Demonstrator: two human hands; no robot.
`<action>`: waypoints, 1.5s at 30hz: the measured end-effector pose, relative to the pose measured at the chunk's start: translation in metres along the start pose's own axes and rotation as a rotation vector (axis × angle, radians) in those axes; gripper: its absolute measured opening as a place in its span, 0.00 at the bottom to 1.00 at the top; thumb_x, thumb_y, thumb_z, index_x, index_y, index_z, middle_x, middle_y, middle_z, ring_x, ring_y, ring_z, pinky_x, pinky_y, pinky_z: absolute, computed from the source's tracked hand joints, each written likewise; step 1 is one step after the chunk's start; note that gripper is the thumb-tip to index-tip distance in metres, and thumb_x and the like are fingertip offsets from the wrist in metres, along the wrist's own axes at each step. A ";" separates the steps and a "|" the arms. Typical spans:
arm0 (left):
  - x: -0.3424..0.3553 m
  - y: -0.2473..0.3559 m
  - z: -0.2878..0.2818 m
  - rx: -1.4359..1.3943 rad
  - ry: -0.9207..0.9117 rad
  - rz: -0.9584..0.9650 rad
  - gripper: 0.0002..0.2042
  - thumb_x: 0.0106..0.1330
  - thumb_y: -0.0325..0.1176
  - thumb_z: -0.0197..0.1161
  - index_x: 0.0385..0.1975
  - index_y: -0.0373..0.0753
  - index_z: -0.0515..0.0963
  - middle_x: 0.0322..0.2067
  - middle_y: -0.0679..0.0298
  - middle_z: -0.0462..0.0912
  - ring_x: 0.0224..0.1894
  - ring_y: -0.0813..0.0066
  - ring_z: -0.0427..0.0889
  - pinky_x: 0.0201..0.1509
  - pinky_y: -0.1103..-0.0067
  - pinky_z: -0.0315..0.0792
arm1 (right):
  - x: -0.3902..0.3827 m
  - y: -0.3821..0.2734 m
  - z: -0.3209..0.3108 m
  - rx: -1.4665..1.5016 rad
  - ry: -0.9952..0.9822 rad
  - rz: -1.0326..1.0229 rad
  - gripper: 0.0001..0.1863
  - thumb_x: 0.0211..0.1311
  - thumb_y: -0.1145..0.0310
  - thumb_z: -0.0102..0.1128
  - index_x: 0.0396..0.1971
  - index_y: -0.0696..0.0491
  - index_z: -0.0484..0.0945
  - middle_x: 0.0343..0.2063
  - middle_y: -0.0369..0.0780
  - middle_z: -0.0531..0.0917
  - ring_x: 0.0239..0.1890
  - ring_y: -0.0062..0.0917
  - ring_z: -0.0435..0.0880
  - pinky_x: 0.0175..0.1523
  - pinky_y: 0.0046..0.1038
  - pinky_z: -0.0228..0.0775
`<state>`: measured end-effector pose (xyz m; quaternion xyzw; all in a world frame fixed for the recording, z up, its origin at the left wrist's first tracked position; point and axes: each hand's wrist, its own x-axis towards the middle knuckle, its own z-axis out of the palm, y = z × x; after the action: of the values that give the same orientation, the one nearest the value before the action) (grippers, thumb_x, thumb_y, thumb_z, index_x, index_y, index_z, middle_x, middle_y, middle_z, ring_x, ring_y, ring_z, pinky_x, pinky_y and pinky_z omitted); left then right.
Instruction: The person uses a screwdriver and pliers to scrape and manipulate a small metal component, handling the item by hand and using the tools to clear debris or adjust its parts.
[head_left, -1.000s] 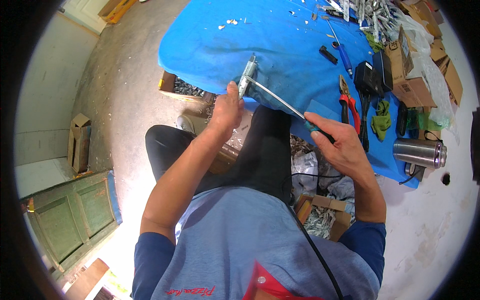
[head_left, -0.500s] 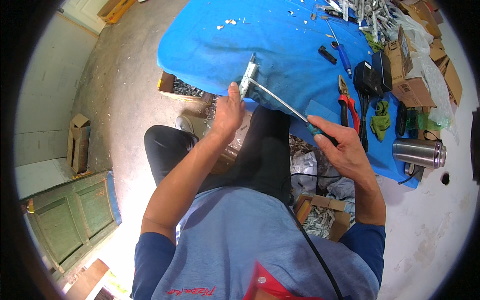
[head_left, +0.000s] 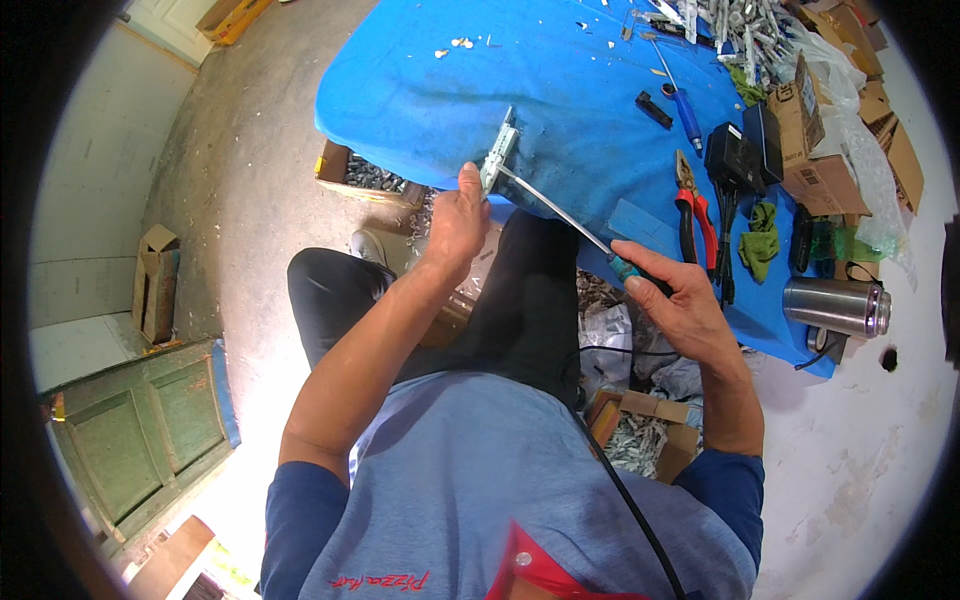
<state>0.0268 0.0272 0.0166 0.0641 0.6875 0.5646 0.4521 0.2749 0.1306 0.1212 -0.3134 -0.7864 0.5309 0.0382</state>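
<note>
My left hand (head_left: 458, 215) grips a narrow, pale metal piece (head_left: 501, 140) at the near edge of the blue-covered table (head_left: 420, 70), with its far end lying over the cloth. My right hand (head_left: 680, 308) is wrapped round the teal and black handle of a long screwdriver (head_left: 560, 215), whose thin steel shaft reaches up and left to the side of the metal piece; the exact tip is too small to make out. Red-and-black pliers (head_left: 700, 215) lie on the cloth just beyond my right hand.
At right lie a blue-handled tool (head_left: 688, 120), a black adapter (head_left: 730, 160), green rag (head_left: 760, 245), steel flask (head_left: 830, 305) and cardboard boxes (head_left: 815, 180), with heaped metal parts (head_left: 745, 30) behind. Below are boxes of parts (head_left: 360, 180) and my knees.
My right hand has shifted slightly down with the screwdriver handle, and the point where the shaft meets the metal piece sits a little lower. My left hand has barely moved.
</note>
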 end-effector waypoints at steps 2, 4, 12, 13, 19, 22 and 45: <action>0.005 -0.006 -0.001 -0.008 0.003 0.027 0.27 0.71 0.63 0.48 0.19 0.46 0.64 0.15 0.75 0.59 0.14 0.85 0.55 0.14 0.83 0.46 | -0.001 -0.002 0.001 0.032 -0.007 0.033 0.20 0.67 0.70 0.57 0.58 0.56 0.76 0.52 0.46 0.82 0.53 0.26 0.80 0.59 0.26 0.69; 0.005 -0.005 0.000 -0.016 0.009 0.031 0.27 0.71 0.63 0.47 0.19 0.46 0.63 0.15 0.75 0.59 0.14 0.85 0.56 0.14 0.83 0.47 | -0.001 -0.003 0.001 0.045 -0.012 0.050 0.20 0.68 0.70 0.57 0.58 0.56 0.76 0.51 0.45 0.83 0.52 0.25 0.80 0.59 0.26 0.69; 0.012 -0.015 0.012 0.109 0.094 0.181 0.35 0.76 0.57 0.38 0.12 0.34 0.70 0.10 0.68 0.66 0.15 0.77 0.64 0.20 0.72 0.60 | 0.000 -0.006 0.004 0.042 0.003 0.076 0.20 0.68 0.70 0.56 0.58 0.58 0.75 0.48 0.42 0.84 0.50 0.21 0.79 0.57 0.24 0.68; 0.014 -0.017 0.013 0.142 0.102 0.206 0.36 0.76 0.56 0.37 0.12 0.33 0.70 0.10 0.66 0.66 0.15 0.75 0.65 0.21 0.71 0.61 | 0.000 -0.007 0.004 0.041 0.005 0.084 0.20 0.68 0.70 0.56 0.58 0.58 0.75 0.48 0.42 0.84 0.50 0.20 0.79 0.57 0.23 0.68; 0.018 -0.019 0.014 0.292 0.149 0.266 0.38 0.77 0.55 0.34 0.13 0.29 0.73 0.11 0.55 0.71 0.17 0.59 0.72 0.26 0.62 0.65 | 0.002 -0.005 0.009 -0.007 0.047 -0.003 0.19 0.68 0.70 0.56 0.58 0.58 0.75 0.46 0.42 0.84 0.47 0.21 0.81 0.54 0.22 0.69; 0.019 -0.019 0.015 0.332 0.174 0.263 0.38 0.76 0.54 0.34 0.14 0.28 0.74 0.12 0.50 0.73 0.20 0.51 0.75 0.28 0.59 0.67 | 0.002 0.004 0.015 -0.106 0.109 -0.150 0.19 0.68 0.70 0.56 0.57 0.56 0.76 0.41 0.45 0.84 0.41 0.25 0.83 0.48 0.25 0.72; 0.011 -0.010 0.017 0.363 0.198 0.344 0.32 0.78 0.53 0.36 0.12 0.36 0.62 0.11 0.68 0.63 0.16 0.76 0.60 0.21 0.71 0.57 | 0.018 0.032 0.028 0.718 -0.076 0.316 0.20 0.71 0.65 0.54 0.61 0.52 0.74 0.25 0.32 0.77 0.20 0.10 0.71 0.25 0.15 0.62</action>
<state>0.0368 0.0426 0.0026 0.2047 0.7973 0.5041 0.2612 0.2643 0.1251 0.0762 -0.3774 -0.4938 0.7827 0.0340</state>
